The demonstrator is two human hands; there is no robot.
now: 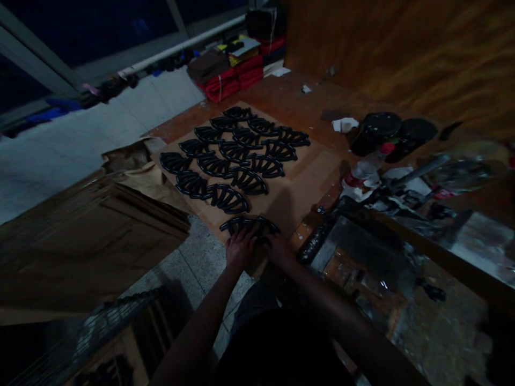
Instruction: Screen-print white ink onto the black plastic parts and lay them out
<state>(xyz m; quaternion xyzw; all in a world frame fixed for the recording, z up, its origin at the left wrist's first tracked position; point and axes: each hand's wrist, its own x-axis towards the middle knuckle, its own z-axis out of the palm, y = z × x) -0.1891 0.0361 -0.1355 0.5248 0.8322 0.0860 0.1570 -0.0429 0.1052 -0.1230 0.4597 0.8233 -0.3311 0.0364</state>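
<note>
Several black leaf-shaped ribbed pieces (pixel 235 161) lie in rows on a flat brown cardboard sheet (pixel 309 177) on the floor. At the sheet's near edge lies one more black leaf-shaped piece (pixel 249 224). My left hand (pixel 240 247) rests on its left half, fingers curled over it. My right hand (pixel 277 249) presses on its right half beside the left hand. Both forearms reach forward from the bottom of the view. The light is dim.
A stack of folded cardboard (pixel 92 230) lies at the left. Red and dark boxes (pixel 237 69) stand at the back by a window. Black round tins (pixel 392 131), a bottle (pixel 364 169) and a cluttered metal tray (pixel 362 252) are at the right. A wire rack (pixel 92 332) sits lower left.
</note>
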